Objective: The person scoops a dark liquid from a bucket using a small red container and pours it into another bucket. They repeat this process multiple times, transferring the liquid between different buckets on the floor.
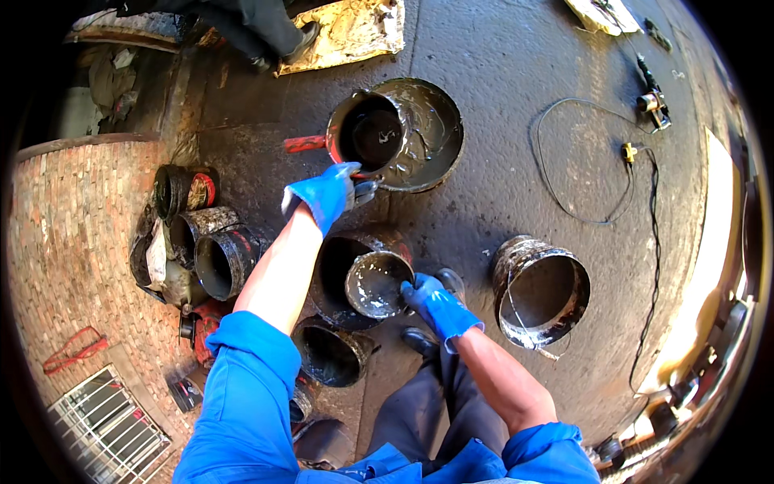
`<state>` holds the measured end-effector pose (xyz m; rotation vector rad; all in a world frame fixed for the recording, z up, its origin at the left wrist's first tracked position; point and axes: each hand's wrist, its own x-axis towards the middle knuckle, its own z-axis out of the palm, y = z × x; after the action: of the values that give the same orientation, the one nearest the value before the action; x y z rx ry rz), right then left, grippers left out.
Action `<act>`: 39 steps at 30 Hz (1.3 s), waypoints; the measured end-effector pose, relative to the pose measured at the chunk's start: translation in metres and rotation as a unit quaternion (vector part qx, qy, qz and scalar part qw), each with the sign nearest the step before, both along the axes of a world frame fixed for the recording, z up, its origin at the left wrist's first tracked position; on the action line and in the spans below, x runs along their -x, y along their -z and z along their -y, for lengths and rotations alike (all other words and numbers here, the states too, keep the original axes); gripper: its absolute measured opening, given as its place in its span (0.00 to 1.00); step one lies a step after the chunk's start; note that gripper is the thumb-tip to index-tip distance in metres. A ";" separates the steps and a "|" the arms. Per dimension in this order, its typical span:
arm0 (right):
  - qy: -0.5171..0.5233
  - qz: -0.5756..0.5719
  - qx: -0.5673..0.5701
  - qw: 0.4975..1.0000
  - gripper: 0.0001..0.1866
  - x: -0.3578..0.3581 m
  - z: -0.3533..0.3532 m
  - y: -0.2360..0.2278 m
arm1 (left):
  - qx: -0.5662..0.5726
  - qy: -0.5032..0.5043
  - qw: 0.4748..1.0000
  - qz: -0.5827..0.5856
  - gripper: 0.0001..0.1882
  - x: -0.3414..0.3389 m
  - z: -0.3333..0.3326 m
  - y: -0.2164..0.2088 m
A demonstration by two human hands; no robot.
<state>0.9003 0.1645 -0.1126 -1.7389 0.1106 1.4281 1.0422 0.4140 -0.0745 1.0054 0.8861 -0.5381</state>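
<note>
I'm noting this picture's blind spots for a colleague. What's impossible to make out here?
All in the head view:
- How the left hand grips the red-handled pot: its blue glove covers the contact.
- The bottom of the large bucket: hidden by the small metal pot and shadow.
- The other person's upper body: cut off by the top edge.
- The corded tool's exact kind: too small.

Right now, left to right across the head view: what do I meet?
Barred window → small pot → right hand in its blue glove → wire-handled bucket → yellow plug.
</note>
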 end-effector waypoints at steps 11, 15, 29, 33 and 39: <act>0.069 -0.004 -0.053 0.996 0.12 -0.024 0.034 0.000 | 0.024 -0.179 0.981 -0.075 0.13 0.125 -0.036 -0.050; 0.055 0.083 -0.024 0.995 0.14 -0.059 0.043 -0.007 | -0.106 -0.034 0.989 -0.097 0.14 0.224 -0.048 -0.049; -0.261 0.512 0.338 0.745 0.15 -0.288 -0.053 -0.056 | -0.110 -0.124 0.970 -0.176 0.17 0.387 -0.008 -0.047; -0.131 0.544 0.360 0.747 0.17 -0.330 -0.068 0.014 | -0.071 -0.192 0.960 -0.189 0.16 0.408 0.004 -0.005; -0.251 0.530 0.335 0.738 0.15 -0.291 -0.087 0.048 | -0.019 -0.317 0.916 -0.244 0.15 0.434 0.020 0.024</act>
<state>1.1915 0.2512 -0.1609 -3.1274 -0.5737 0.4687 0.6087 0.3937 -0.0981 0.5584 1.5975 -0.2091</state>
